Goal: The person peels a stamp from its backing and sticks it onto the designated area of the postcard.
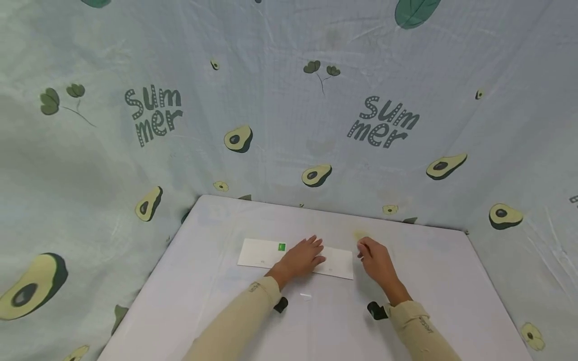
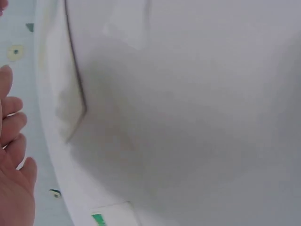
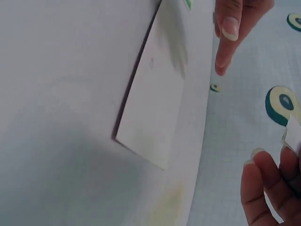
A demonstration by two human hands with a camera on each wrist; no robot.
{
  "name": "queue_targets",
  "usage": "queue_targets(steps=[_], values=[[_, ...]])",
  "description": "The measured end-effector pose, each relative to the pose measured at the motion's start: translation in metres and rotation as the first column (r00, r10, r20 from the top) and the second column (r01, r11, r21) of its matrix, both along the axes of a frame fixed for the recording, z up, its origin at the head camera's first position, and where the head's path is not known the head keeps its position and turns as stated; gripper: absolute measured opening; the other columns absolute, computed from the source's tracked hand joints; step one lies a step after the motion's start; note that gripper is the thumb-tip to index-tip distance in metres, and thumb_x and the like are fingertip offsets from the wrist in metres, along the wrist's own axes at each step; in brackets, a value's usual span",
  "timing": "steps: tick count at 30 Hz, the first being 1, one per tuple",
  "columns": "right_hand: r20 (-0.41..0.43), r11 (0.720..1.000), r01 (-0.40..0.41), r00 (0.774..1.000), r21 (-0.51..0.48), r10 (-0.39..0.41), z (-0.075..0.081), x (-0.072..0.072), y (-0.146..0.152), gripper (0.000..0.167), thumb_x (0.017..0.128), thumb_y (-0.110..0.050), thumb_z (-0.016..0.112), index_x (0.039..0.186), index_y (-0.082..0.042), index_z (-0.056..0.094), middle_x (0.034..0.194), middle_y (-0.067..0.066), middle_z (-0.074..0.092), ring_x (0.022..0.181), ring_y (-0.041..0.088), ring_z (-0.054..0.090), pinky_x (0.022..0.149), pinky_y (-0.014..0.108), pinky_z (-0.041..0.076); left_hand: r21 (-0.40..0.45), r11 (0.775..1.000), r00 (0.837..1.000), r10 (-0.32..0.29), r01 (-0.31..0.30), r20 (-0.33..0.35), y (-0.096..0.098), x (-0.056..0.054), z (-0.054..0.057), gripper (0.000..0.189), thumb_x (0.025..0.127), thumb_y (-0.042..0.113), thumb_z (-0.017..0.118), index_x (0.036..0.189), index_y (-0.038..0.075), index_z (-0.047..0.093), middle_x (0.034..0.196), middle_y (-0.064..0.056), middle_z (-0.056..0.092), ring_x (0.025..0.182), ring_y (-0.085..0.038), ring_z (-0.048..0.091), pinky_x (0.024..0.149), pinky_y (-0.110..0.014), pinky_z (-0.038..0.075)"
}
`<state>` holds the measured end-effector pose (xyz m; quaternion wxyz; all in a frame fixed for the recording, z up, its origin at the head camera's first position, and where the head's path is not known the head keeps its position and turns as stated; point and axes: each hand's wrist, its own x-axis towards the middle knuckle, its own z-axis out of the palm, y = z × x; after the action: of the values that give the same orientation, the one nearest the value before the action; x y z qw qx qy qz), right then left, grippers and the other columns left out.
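On the table lie two white rectangles that look like envelopes, side by side. The left envelope (image 1: 257,253) has a green stamp (image 1: 282,246) at its upper right corner. My left hand (image 1: 301,258), fingers fairly straight, is over the left end of the right envelope (image 1: 336,262); whether it touches is unclear. Beyond that envelope's right end is my right hand (image 1: 376,260), its fingers curled. In the right wrist view the right hand (image 3: 273,188) pinches a small white paper piece (image 3: 293,134) with a notched edge, partly cut off by the frame.
The white table (image 1: 217,311) meets a hanging cloth (image 1: 280,100) printed with avocados at the back and sides. A small shiny patch (image 1: 305,297) shows on the table below the envelopes. Dark wrist cameras sit under both cuffs.
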<state>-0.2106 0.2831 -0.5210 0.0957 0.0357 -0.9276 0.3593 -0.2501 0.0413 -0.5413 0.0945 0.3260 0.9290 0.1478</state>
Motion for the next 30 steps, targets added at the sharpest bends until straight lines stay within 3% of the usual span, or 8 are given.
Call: queue_targets(steps=[4, 8, 10, 13, 18, 21, 25, 30], values=[[-0.04, 0.999, -0.005, 0.999, -0.046, 0.003, 0.006, 0.002, -0.01, 0.011, 0.105, -0.003, 0.057, 0.103, 0.001, 0.067, 0.084, 0.01, 0.066, 0.076, 0.014, 0.059, 0.066, 0.022, 0.051, 0.138, 0.99, 0.993, -0.018, 0.002, 0.114, 0.001, 0.002, 0.013, 0.05, 0.112, 0.036, 0.046, 0.154, 0.008, 0.052, 0.165, -0.006, 0.045, 0.159, -0.022, 0.035, 0.129, -0.042, 0.032], [-0.111, 0.996, -0.051, 0.993, -0.067, 0.044, 0.013, 0.004, -0.02, 0.009, 0.103, -0.002, 0.061, 0.102, -0.002, 0.07, 0.081, 0.005, 0.064, 0.073, 0.009, 0.054, 0.063, 0.021, 0.049, 0.279, 0.96, 0.976, -0.023, -0.038, 0.215, -0.001, 0.005, 0.025, 0.048, 0.112, 0.033, 0.047, 0.154, 0.012, 0.052, 0.163, -0.006, 0.048, 0.154, -0.022, 0.044, 0.125, -0.041, 0.039], [-0.153, 0.995, -0.076, 0.986, -0.069, 0.064, 0.018, 0.003, -0.025, 0.008, 0.101, -0.001, 0.063, 0.101, -0.004, 0.071, 0.081, 0.004, 0.063, 0.072, 0.008, 0.052, 0.062, 0.021, 0.048, 0.371, 0.927, 0.968, -0.045, -0.052, 0.248, -0.002, 0.004, 0.031, 0.045, 0.112, 0.028, 0.047, 0.153, 0.01, 0.053, 0.16, -0.007, 0.052, 0.15, -0.022, 0.049, 0.123, -0.041, 0.042], [-0.212, 0.991, -0.111, 0.973, -0.071, 0.094, 0.025, 0.001, -0.032, 0.008, 0.099, 0.0, 0.066, 0.098, -0.004, 0.072, 0.081, 0.003, 0.064, 0.072, 0.007, 0.052, 0.062, 0.022, 0.049, 0.506, 0.861, 0.95, -0.108, -0.058, 0.294, -0.003, 0.003, 0.04, 0.041, 0.112, 0.02, 0.047, 0.15, 0.005, 0.056, 0.153, -0.01, 0.059, 0.144, -0.024, 0.056, 0.118, -0.041, 0.047], [-0.288, 0.984, -0.159, 0.949, -0.076, 0.131, 0.031, -0.003, -0.04, 0.007, 0.096, 0.002, 0.069, 0.096, -0.004, 0.073, 0.081, 0.005, 0.068, 0.072, 0.004, 0.054, 0.063, 0.022, 0.051, 0.656, 0.743, 0.891, -0.199, -0.134, 0.407, -0.002, 0.003, 0.053, 0.04, 0.111, 0.014, 0.048, 0.146, -0.004, 0.057, 0.146, -0.021, 0.063, 0.134, -0.034, 0.064, 0.109, -0.039, 0.054], [-0.331, 0.984, -0.168, 0.934, -0.067, 0.137, 0.034, -0.003, -0.044, 0.008, 0.094, 0.003, 0.072, 0.094, -0.005, 0.074, 0.082, 0.004, 0.069, 0.074, 0.005, 0.056, 0.065, 0.023, 0.052, 0.699, 0.685, 0.861, -0.214, -0.205, 0.462, -0.001, 0.005, 0.058, 0.038, 0.11, 0.012, 0.051, 0.143, -0.005, 0.059, 0.141, -0.022, 0.066, 0.13, -0.037, 0.066, 0.104, -0.037, 0.057], [-0.392, 0.983, -0.17, 0.91, -0.062, 0.132, 0.039, -0.003, -0.049, 0.01, 0.09, 0.004, 0.076, 0.092, -0.006, 0.074, 0.083, 0.004, 0.073, 0.076, 0.008, 0.063, 0.069, 0.024, 0.057, 0.721, 0.628, 0.835, -0.199, -0.293, 0.513, 0.002, 0.008, 0.063, 0.035, 0.108, 0.01, 0.056, 0.139, -0.003, 0.064, 0.134, -0.02, 0.071, 0.123, -0.034, 0.071, 0.099, -0.034, 0.059], [-0.442, 0.983, -0.171, 0.889, -0.072, 0.123, 0.043, -0.003, -0.054, 0.011, 0.087, 0.003, 0.08, 0.091, -0.006, 0.074, 0.083, 0.005, 0.073, 0.073, 0.01, 0.065, 0.066, 0.022, 0.056, 0.738, 0.564, 0.823, -0.169, -0.37, 0.542, 0.003, 0.01, 0.068, 0.031, 0.107, 0.009, 0.058, 0.134, -0.004, 0.067, 0.128, -0.022, 0.074, 0.114, -0.031, 0.076, 0.094, -0.033, 0.062]])
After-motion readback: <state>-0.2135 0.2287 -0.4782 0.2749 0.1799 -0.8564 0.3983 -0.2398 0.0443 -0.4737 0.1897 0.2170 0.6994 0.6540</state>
